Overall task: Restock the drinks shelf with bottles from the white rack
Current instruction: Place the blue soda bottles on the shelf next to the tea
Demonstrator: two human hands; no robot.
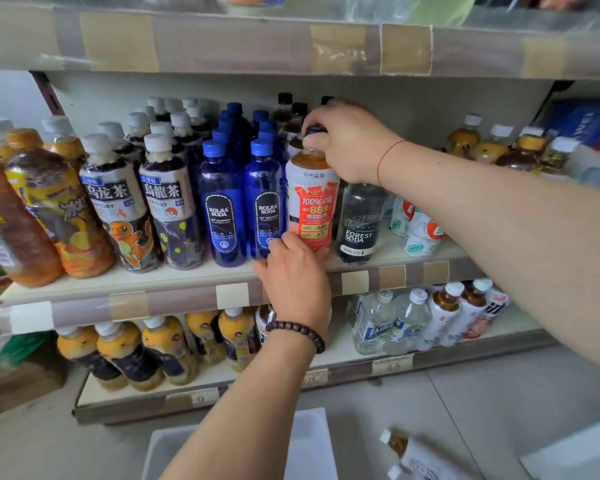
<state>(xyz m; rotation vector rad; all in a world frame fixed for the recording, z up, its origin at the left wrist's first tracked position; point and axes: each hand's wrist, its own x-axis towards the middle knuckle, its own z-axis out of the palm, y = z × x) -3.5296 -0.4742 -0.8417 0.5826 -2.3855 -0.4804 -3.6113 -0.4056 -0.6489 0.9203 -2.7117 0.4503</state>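
The right hand (347, 140) grips the dark cap of the tea bottle (312, 202) from above, fingers curled and pressed around the cap so that it is mostly hidden. The left hand (297, 271) holds the same bottle at its base, fingers wrapped around the lower front of the label, thumb toward the blue soda bottles (243, 202). A dark bead bracelet (297, 332) sits on the left wrist; a thin red string (387, 159) circles the right wrist.

The tea bottle stands upright at the front edge of the middle shelf (187, 282), just beside the blue bottles on its left and a dark Forest Soda bottle (361, 223) on its right. Further left stand oolong tea bottles (142, 202) with white caps.

The shelf board is pale, with a brown-and-beige label strip along its front. A lower shelf (361, 355) carries yellow-labelled bottles and clear water bottles. Below, on the grey floor, lies a white rack (312, 441), its contents unclear.

The tea bottle holds amber liquid and carries a white and red-orange label printed "100%" and "888".
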